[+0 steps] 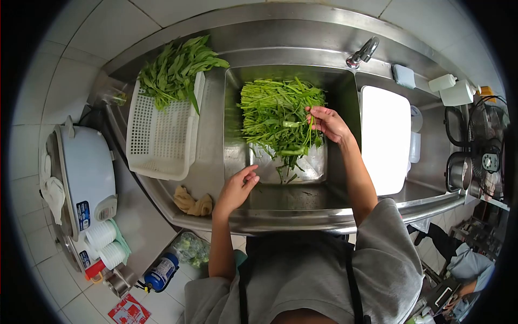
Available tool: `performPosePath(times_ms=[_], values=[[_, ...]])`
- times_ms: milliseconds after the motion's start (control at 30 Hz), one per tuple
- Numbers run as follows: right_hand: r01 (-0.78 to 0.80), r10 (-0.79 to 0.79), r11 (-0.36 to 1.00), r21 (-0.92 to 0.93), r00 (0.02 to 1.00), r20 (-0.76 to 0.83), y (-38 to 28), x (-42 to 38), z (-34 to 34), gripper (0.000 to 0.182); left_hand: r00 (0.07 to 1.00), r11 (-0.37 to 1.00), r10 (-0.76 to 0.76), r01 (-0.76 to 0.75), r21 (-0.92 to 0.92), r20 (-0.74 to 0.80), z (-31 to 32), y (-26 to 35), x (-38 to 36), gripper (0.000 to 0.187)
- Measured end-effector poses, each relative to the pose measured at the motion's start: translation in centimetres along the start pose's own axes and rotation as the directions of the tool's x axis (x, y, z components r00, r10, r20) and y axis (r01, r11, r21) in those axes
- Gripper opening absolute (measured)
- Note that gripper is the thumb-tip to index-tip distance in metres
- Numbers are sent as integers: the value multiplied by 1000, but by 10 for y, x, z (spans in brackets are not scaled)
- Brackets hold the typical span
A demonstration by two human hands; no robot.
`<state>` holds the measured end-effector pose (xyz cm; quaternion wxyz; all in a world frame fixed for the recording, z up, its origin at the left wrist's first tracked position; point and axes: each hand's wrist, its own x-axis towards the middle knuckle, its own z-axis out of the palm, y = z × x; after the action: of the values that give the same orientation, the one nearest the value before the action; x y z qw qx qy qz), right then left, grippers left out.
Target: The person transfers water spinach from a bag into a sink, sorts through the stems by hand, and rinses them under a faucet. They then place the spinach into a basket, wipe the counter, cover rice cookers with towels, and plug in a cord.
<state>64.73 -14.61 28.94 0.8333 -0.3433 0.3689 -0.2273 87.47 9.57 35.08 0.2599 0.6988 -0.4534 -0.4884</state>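
A big heap of leafy green stems (270,110), looking like water spinach, lies in the steel sink basin (297,197). At the heap's right edge, my right hand (330,124) pinches a thin green stem between thumb and fingers. My left hand (237,189) hovers over the basin's front left, fingers loosely apart and nothing in them. Cut stem pieces and loose leaves (288,168) are scattered below the heap, between my hands. Left of the basin stands a white perforated basket (162,156), with long-leaved greens (178,70) piled at its far end.
A faucet (364,52) rises behind the basin. To the right lies a white board (384,140), with a sponge (403,76) and bottles (456,92) beyond. A tan cloth (192,201) rests on the front left ledge. Another person (467,264) is at the lower right.
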Motion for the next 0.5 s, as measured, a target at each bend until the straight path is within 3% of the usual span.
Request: performPosePath(times_ms=[367,500], values=[[-92,83,995,23,959,273,18,16,14,25,997,999,0,-3,-38,-74,-10,-22,-10,36],[-81,112,991,-104,931,348,21,24,19,25,996,1000,-2,1,-13,-89,-15,-20,-9,36]])
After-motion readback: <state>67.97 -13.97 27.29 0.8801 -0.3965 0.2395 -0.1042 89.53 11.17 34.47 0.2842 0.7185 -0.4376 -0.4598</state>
